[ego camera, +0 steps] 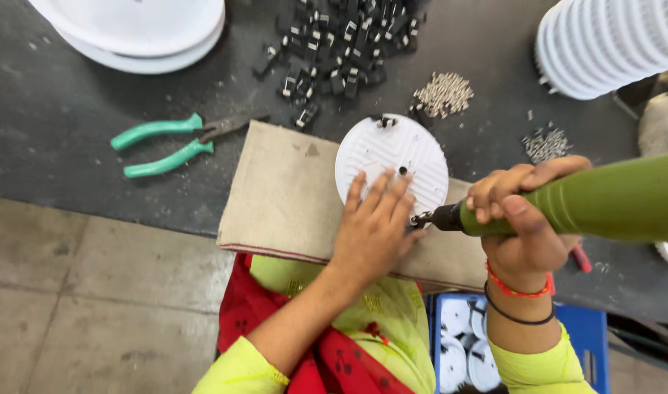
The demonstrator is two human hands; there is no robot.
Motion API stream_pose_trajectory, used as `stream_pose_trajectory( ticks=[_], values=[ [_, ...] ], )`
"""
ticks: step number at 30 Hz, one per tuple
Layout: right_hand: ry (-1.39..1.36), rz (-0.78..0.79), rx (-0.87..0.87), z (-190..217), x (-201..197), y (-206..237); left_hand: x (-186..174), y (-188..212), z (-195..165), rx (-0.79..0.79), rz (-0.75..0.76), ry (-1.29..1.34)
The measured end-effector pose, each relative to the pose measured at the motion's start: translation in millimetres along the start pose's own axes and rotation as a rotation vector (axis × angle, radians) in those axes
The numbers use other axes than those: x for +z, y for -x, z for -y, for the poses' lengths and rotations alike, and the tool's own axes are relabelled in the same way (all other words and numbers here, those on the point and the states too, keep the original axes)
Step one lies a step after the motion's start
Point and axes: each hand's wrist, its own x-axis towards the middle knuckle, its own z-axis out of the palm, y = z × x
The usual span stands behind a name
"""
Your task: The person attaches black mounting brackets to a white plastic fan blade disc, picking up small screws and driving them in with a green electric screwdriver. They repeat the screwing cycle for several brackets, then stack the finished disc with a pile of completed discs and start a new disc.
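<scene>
Down near the person's lap, a blue plastic crate (591,332) holds more white discs. Just above it, the left hand (373,228) lies flat with fingers spread, pressing on a round white plastic disc with thin grooves (392,157). That disc sits on a tan cloth pad (283,197) on the dark surface (49,109). It looks light and stiff and could slide, so pressing on its flat top seems wise. The right hand (520,215) is wrapped tight around a fat green power screwdriver (604,198), its tip at the disc's edge. Farther off lie green-handled pliers (162,144), small black clips (338,51), and a pile of tiny silver screws (442,93).
</scene>
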Motion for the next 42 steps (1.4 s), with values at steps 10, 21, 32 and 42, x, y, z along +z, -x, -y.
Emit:
stream_pose_trajectory(
  ticks=[10, 21, 32, 42],
  values=[
    [0.077, -0.037, -0.221, 69, -21, -18, -49, 57, -30, 0.334, 0.027, 0.009],
    [0.021, -0.010, -0.202, 61, -52, -31, -55, 57, -41, 0.483, 0.064, -0.024],
    [0.164, 0.222, 0.214, -4, -133, 81, -32, 25, -60, -0.351, -0.153, 1.259],
    [0.922, -0.852, 0.086, 57, -344, 90, 2, -14, -70, -0.395, 0.061, 0.573]
  ],
)
